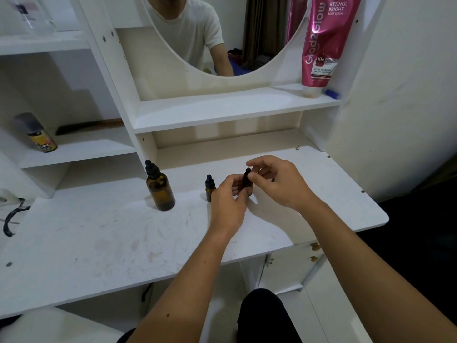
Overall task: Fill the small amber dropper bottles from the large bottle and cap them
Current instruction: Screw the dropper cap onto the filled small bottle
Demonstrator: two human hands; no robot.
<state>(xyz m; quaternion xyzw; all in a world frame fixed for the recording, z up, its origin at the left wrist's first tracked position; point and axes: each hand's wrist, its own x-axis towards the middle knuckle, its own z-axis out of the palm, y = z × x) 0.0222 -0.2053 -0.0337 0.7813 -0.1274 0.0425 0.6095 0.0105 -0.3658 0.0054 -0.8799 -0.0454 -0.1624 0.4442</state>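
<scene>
Left hand gripping small bottle; right hand pinching its dropper cap, likely twisting; large bottle standing capped, left.

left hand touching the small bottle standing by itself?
Cannot tell. In the head view the left hand overlaps the standing small bottle, hiding any gap or contact. It grips the other bottle.

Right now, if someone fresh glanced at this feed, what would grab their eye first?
Both hands meet at the middle of the white vanity top: the left hand grips a small amber dropper bottle while the right hand pinches its black dropper cap. A second small dropper bottle stands just left of them, with the large amber bottle further left. A bright pink lotion tube stands out on the upper right shelf.
</scene>
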